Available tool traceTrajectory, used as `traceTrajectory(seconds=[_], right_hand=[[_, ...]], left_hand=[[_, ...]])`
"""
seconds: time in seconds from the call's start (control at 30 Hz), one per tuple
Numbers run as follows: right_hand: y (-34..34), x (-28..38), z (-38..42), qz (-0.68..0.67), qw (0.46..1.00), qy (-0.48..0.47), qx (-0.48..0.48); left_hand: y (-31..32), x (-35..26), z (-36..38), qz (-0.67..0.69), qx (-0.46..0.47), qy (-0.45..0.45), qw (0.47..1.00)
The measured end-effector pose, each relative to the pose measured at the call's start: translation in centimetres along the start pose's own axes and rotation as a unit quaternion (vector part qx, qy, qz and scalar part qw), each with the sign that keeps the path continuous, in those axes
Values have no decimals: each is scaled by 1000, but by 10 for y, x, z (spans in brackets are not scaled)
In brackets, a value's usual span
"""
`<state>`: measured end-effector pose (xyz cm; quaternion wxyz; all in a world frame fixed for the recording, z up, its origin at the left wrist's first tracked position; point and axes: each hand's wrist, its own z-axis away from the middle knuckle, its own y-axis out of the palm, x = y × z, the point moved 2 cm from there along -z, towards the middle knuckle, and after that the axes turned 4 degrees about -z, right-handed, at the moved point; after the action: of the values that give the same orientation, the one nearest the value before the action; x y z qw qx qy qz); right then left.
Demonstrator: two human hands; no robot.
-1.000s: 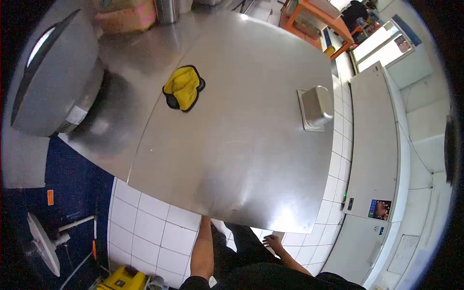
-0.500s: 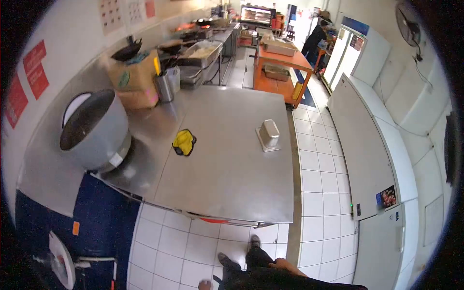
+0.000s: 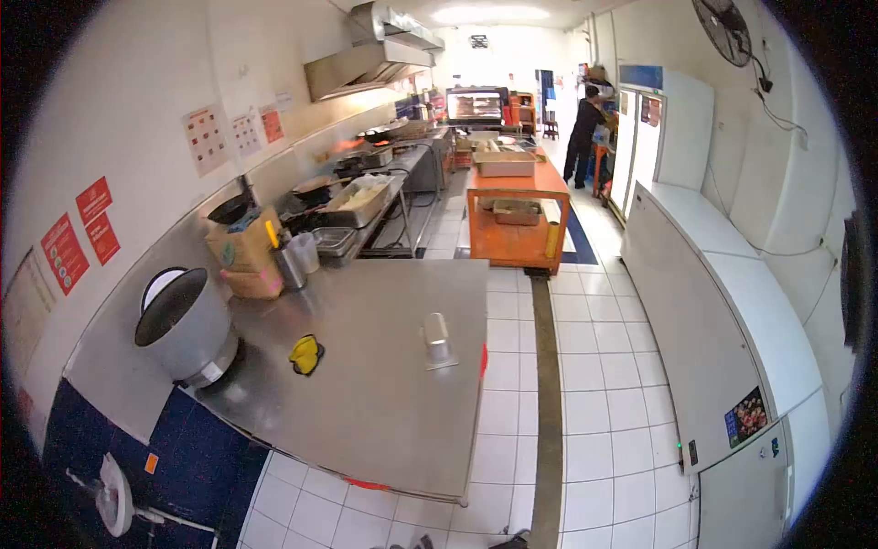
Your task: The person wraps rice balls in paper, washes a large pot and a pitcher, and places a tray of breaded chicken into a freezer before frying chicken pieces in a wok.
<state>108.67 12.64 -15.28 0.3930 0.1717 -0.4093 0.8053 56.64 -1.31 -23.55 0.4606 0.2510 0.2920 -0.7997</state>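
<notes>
Neither of my hands shows in the head view now; only the tips of my shoes [image 3: 512,540] appear at the bottom edge. In front of me stands a stainless steel table [image 3: 384,412]. A yellow and black cloth [image 3: 306,354] lies crumpled on its left half. Toward the right edge sits a small metal container [image 3: 437,337], apparently upside down on a flat base. A large grey pot [image 3: 187,325] with a dark inside stands at the table's left end.
A cardboard box [image 3: 245,256] and a steel utensil holder [image 3: 290,268] stand by the left wall. Beyond is an orange cart [image 3: 494,229] with trays. A person in dark clothes [image 3: 583,137] stands near the fridge [image 3: 677,128]. White chest freezers [image 3: 704,302] line the right side.
My view has tilted up and shifted, so the table sits lower and the range hood shows. My hands, visible at the bottom before, have left the frame. The table items appear unmoved.
</notes>
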Motion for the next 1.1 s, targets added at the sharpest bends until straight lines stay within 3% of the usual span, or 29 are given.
traceTrajectory(seconds=[0.03,0.1,0.13,0.17,0.2,0.27,0.3,0.37,0.43,0.53,0.6,0.63,0.7,0.8,0.93,1.0,1.03,1.1], right_hand=[[-15,-8,-5,-25,999,-10,-26],[-39,-29,-30,-50,992,-78,-88],[-52,-38,-46,-56,983,-127,-120],[-65,-42,-61,-61,974,-165,-140],[-82,-35,-73,-107,991,-15,-80],[-128,11,-88,-186,981,-22,-47],[-135,3,-119,-162,982,-67,-77],[-170,41,-139,-270,960,-40,-59],[-200,68,-175,-280,957,-51,-49],[-238,95,-236,-299,954,-29,-22],[-260,93,-265,-343,939,23,-16],[-273,88,-280,-358,932,54,-24],[-300,81,-297,-314,940,101,-81],[-321,47,-312,-371,896,173,-171],[-329,54,-324,-481,786,314,-227],[-319,60,-335,-543,742,344,-194],[-299,46,-351,-517,789,285,-171],[-308,92,-379,-505,768,355,-170]], left_hand=[[-6,-43,-57,-260,223,25,939],[51,-209,-65,-379,-100,155,907],[68,-259,-87,-152,-103,137,973],[94,-267,-140,-3,-83,96,992],[108,-329,-131,19,-80,135,987],[105,-423,-120,47,-77,167,982],[103,-449,-123,-5,-81,166,983],[103,-479,-138,-51,-86,169,980],[83,-492,-153,-153,-115,137,972],[38,-529,-169,-167,-111,105,974],[9,-542,-213,-171,-130,80,973],[-3,-554,-244,-202,-87,103,970],[-29,-572,-301,-184,-106,54,976],[-63,-641,-408,-275,-104,153,944],[-99,-793,-522,-172,-180,324,913],[-111,-855,-572,71,-65,215,972],[-121,-866,-604,57,-61,214,973],[-136,-881,-678,1,-85,199,976]])
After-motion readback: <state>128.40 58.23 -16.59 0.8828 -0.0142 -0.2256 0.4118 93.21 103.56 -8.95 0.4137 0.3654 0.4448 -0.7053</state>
